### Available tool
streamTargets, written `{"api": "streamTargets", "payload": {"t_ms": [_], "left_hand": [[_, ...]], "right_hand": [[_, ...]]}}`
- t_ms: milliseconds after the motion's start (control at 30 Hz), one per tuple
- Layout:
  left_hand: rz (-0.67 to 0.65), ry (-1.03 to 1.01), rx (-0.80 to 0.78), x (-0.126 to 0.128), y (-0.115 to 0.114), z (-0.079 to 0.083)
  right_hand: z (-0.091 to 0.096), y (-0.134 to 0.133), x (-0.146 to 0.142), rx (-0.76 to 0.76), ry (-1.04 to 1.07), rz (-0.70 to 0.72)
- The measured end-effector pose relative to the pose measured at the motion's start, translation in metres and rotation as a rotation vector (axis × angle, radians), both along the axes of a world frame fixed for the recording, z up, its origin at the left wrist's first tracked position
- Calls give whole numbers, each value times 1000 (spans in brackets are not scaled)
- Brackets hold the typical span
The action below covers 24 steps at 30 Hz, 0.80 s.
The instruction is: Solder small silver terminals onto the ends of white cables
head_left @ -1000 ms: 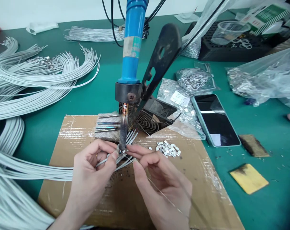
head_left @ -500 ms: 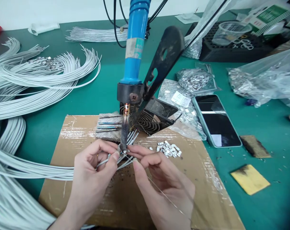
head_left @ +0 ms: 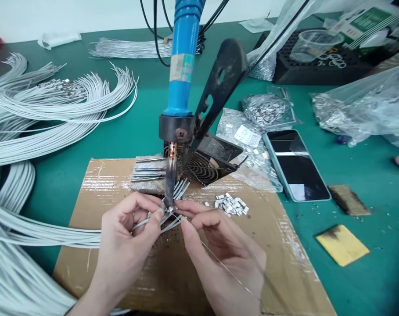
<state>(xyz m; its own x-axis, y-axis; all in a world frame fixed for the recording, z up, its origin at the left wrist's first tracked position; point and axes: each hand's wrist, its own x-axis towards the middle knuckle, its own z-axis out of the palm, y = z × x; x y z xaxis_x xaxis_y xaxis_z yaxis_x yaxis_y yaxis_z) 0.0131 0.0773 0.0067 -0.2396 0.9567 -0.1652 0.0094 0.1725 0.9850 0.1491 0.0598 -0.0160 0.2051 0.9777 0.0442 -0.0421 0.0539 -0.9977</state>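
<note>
A blue-handled soldering iron (head_left: pixel 182 74) is clamped tip-down in a black bracket (head_left: pixel 176 127). Right below its dark tip (head_left: pixel 169 193), my left hand (head_left: pixel 130 239) pinches a white cable (head_left: pixel 140 224), and a small shiny metal piece (head_left: pixel 170 210) shows at the fingertips. My right hand (head_left: pixel 222 254) is closed on a thin solder wire (head_left: pixel 225 267), whose upper end reaches toward the iron's tip. Whether wire and tip touch is too small to tell. More white cables (head_left: pixel 70 236) run under my left hand, their ends fanning out behind the tip.
Cardboard (head_left: pixel 271 263) lies under my hands. Small metal pieces (head_left: pixel 231 204) are piled on it to the right. Beyond are a phone (head_left: pixel 298 166), a yellow sponge (head_left: pixel 342 245) and bags of metal parts (head_left: pixel 267 109). Coiled white cables (head_left: pixel 48 136) cover the left side.
The whole view has shifted slightly, so the iron and bracket appear a little further left. Both hands keep their hold near the iron's tip.
</note>
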Motion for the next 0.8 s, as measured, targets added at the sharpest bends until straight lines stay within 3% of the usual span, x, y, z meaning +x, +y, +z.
{"api": "streamTargets", "payload": {"t_ms": [167, 800], "left_hand": [[-14, -28, -15, 1, 2, -1], [10, 5, -7, 0, 2, -3]], "right_hand": [[-5, 3, 5, 66, -49, 51], [-9, 0, 3, 104, -124, 31]]}}
